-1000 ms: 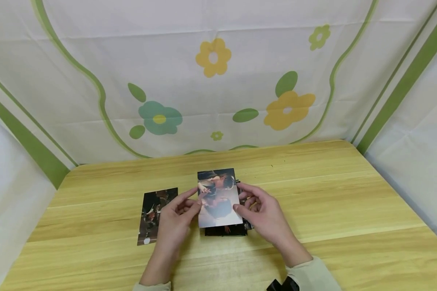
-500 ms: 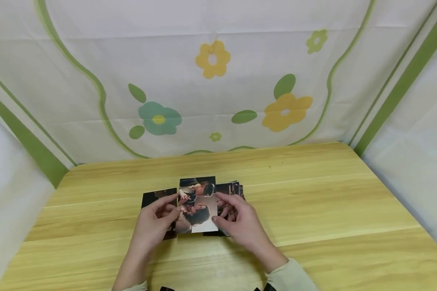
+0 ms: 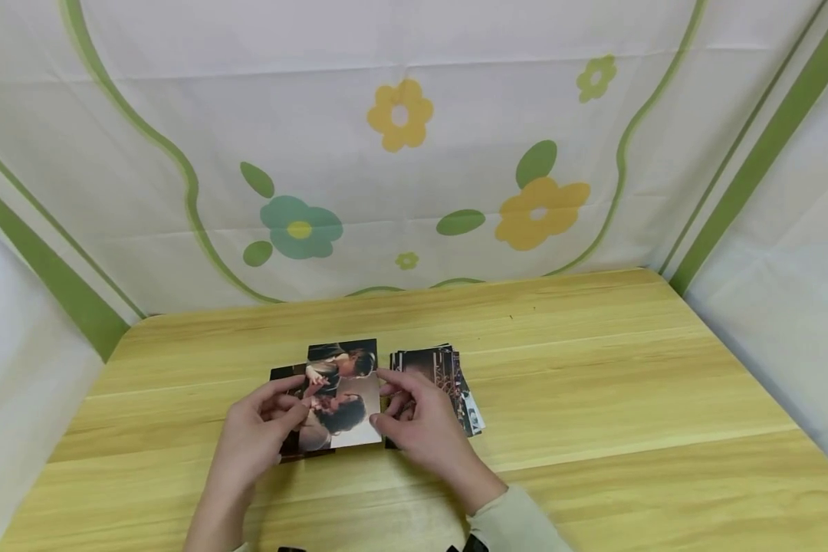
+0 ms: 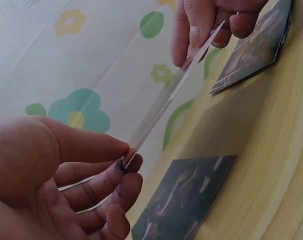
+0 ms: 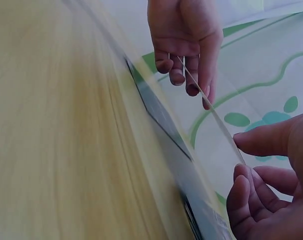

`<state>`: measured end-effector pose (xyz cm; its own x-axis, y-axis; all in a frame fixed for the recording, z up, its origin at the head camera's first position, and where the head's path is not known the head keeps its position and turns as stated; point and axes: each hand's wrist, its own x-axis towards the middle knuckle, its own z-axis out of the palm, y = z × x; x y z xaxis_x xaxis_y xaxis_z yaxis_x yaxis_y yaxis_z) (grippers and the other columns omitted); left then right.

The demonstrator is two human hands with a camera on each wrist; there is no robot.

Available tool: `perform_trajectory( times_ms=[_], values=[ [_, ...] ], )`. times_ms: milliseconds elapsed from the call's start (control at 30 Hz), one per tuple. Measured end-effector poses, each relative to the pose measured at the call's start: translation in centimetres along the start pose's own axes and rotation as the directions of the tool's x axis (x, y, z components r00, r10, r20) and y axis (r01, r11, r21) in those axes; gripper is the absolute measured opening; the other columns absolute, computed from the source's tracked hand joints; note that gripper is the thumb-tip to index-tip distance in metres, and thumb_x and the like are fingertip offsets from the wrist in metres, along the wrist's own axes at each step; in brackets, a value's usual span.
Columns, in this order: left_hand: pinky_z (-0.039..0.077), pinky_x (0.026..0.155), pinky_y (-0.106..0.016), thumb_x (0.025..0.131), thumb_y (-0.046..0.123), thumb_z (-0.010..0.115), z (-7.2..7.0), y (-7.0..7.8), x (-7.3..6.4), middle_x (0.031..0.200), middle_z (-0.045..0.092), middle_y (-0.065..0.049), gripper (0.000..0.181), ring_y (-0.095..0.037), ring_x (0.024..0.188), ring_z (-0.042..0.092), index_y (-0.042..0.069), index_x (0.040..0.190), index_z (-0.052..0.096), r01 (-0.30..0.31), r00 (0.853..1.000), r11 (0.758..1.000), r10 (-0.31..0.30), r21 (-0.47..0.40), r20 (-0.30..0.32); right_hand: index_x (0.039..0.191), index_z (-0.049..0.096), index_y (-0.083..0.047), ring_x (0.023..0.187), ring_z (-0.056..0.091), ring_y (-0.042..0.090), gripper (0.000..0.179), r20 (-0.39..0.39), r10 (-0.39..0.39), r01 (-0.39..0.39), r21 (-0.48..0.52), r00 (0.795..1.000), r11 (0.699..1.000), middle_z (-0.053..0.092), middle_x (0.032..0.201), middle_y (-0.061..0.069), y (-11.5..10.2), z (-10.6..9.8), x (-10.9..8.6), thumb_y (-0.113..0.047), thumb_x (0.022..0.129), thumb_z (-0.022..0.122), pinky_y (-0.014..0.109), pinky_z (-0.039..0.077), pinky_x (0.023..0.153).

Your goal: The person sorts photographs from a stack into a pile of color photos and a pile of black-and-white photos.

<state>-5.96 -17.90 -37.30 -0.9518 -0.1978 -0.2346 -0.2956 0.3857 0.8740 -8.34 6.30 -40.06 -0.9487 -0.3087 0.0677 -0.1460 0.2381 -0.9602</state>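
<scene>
A photo of two people (image 3: pixel 345 406) is held between both hands, lifted off the table as the wrist views show. My left hand (image 3: pixel 255 429) pinches its left edge between thumb and fingers. At its right edge my right hand (image 3: pixel 424 425) pinches it the same way. Beneath it a dark photo (image 4: pixel 184 195) lies flat on the table, partly covered in the head view. To the right is an uneven stack of photos (image 3: pixel 448 383), partly hidden behind my right hand. In the right wrist view the held photo (image 5: pixel 219 122) appears nearly edge-on.
The wood-grain table (image 3: pixel 593 399) extends to both sides and toward the front. A white cloth with printed flowers (image 3: pixel 400 169) hangs along the table's back edge, and more white cloth hangs at the left and right sides.
Both hands have moved left with the held photo, from over the stack to over the dark photo on the left. More of the stack now shows.
</scene>
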Motion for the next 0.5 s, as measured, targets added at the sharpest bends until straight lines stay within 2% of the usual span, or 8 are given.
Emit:
perform_trajectory(
  times_ms=[200, 400, 500],
  values=[
    [0.058, 0.079, -0.023, 0.102, 0.011, 0.070, -1.3, -0.2, -0.1, 0.108, 0.075, -0.001, 0.046, -0.007, 0.090, 0.069, 0.009, 0.148, 0.064, 0.018, 0.999, 1.000, -0.017, 0.014, -0.027, 0.149, 0.062, -0.005, 0.091, 0.064, 0.007, 0.064, 0.007, 0.001, -0.002, 0.051, 1.000, 0.999, 0.068, 0.121, 0.010, -0.5, 1.4, 0.4, -0.002, 0.088, 0.081, 0.018, 0.056, 0.076],
    [0.054, 0.075, -0.024, 0.102, 0.015, 0.072, -2.2, -0.2, -0.2, 0.108, 0.076, 0.003, 0.046, -0.004, 0.090, 0.068, 0.009, 0.148, 0.064, 0.044, 0.998, 0.999, -0.042, 0.029, -0.041, 0.148, 0.063, -0.006, 0.091, 0.064, 0.008, 0.064, -0.023, 0.005, -0.004, 0.040, 1.000, 0.999, 0.068, 0.120, 0.010, -1.1, 2.3, 0.8, -0.002, 0.087, 0.082, 0.018, 0.054, 0.076],
    [0.054, 0.074, -0.025, 0.103, 0.016, 0.073, -2.6, -0.3, -0.2, 0.109, 0.075, 0.003, 0.048, -0.003, 0.090, 0.067, 0.009, 0.149, 0.063, 0.052, 0.998, 0.998, -0.051, 0.035, -0.038, 0.147, 0.063, -0.007, 0.092, 0.064, 0.008, 0.063, -0.029, 0.019, -0.017, 0.065, 0.999, 0.998, 0.069, 0.120, 0.011, -1.3, 2.7, 0.8, -0.001, 0.087, 0.081, 0.018, 0.054, 0.078]
  ],
)
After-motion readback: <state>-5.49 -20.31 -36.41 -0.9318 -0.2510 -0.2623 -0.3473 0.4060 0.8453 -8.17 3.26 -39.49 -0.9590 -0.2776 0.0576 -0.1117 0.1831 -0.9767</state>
